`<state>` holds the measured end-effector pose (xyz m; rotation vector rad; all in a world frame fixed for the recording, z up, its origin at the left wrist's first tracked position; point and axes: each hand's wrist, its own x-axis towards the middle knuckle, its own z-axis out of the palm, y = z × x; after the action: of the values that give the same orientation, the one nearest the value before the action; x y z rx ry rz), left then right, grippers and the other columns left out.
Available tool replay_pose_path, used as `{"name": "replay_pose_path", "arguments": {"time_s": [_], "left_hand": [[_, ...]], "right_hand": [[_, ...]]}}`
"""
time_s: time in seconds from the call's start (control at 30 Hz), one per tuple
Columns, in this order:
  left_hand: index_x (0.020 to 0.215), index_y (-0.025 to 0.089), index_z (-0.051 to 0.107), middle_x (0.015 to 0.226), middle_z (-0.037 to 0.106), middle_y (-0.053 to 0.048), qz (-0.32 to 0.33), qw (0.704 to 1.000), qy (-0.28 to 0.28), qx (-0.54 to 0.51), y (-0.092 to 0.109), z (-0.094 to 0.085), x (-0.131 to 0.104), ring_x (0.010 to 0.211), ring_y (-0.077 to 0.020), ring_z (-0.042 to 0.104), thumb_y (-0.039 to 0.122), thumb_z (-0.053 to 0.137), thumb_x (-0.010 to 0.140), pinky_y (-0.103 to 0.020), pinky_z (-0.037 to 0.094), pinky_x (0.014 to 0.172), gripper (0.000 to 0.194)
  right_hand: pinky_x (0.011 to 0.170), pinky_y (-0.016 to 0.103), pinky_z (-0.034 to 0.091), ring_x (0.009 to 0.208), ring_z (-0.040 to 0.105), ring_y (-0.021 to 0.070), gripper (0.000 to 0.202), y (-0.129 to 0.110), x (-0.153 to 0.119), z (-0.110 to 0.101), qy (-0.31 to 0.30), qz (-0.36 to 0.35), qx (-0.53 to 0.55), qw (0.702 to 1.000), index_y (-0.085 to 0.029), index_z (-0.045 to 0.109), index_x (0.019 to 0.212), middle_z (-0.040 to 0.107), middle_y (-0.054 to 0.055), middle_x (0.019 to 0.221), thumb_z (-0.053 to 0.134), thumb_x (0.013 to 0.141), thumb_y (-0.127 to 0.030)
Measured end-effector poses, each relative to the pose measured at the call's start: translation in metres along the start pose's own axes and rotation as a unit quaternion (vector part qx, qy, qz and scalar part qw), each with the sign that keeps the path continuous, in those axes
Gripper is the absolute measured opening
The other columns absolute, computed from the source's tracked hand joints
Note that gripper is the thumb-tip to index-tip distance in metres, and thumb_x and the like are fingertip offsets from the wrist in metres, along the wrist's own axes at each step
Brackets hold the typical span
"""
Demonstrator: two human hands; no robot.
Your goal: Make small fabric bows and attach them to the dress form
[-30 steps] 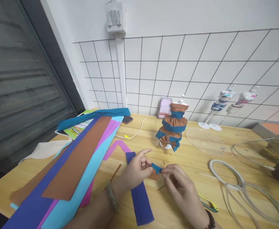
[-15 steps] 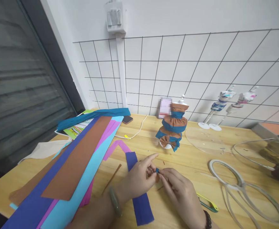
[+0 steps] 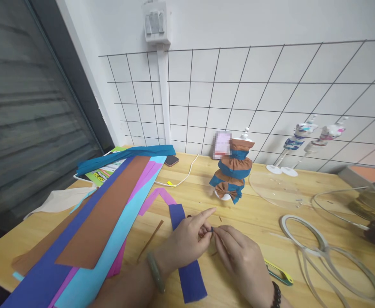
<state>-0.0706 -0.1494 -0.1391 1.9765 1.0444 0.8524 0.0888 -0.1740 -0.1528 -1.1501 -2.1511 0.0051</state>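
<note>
My left hand (image 3: 194,233) pinches a tiny blue piece (image 3: 212,229), its index finger stretched out above. From the right, my right hand (image 3: 239,252) grips the same piece between thumb and fingertips, so only a sliver of it shows. Under my left hand lies a dark blue crepe strip (image 3: 192,282). Beyond the hands stands a small dress form (image 3: 235,164) wrapped in brown and teal ruffles, with a brown bow low on its front.
Long crepe strips (image 3: 100,218) in brown, blue, pink and cyan cover the left side. A yellow-green cutter (image 3: 280,274) lies right of my right hand, near rolls of tape (image 3: 303,233). Two small stands (image 3: 274,169) are at the back right, a phone (image 3: 171,161) at the back.
Less of the small blue piece shows between my fingertips. Both hands have shifted only slightly and keep their pinch.
</note>
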Motion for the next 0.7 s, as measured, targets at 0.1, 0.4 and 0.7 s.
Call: {"name": "replay_pose_path", "arguments": {"time_s": [0.1, 0.4, 0.7], "left_hand": [[0.127, 0.023, 0.038, 0.083, 0.059, 0.000, -0.006, 1.000, 0.004, -0.015, 0.000, 0.000, 0.000, 0.070, -0.0097, 0.053, 0.009, 0.044, 0.073, -0.022, 0.044, 0.070, 0.056], [0.126, 0.017, 0.036, 0.077, 0.052, 0.001, -0.073, 0.973, 0.049, -0.214, -0.011, 0.004, 0.005, 0.068, -0.0081, 0.050, 0.010, 0.048, 0.072, -0.022, 0.042, 0.068, 0.055], [0.124, 0.015, 0.035, 0.076, 0.049, 0.001, -0.118, 0.939, 0.029, -0.321, -0.014, 0.004, 0.009, 0.062, -0.0061, 0.047, 0.010, 0.052, 0.069, -0.020, 0.036, 0.058, 0.058]], "right_hand": [[0.060, 0.029, 0.049, 0.067, 0.061, 0.0177, 0.020, 0.000, 0.000, 0.000, -0.007, 0.011, 0.017, 1.000, -0.016, 0.060, 0.087, 0.064, 0.009, 0.080, 0.041, 0.085, -0.014], [0.077, 0.034, 0.049, 0.089, 0.060, 0.0219, 0.021, 0.004, -0.002, 0.000, 0.002, 0.155, 0.164, 0.974, -0.018, 0.062, 0.096, 0.065, 0.011, 0.097, 0.047, 0.084, -0.025], [0.071, 0.031, 0.052, 0.082, 0.063, 0.0211, 0.037, 0.002, 0.004, 0.005, -0.003, 0.352, 0.428, 0.832, -0.016, 0.063, 0.099, 0.068, 0.011, 0.094, 0.063, 0.071, -0.039]]}}
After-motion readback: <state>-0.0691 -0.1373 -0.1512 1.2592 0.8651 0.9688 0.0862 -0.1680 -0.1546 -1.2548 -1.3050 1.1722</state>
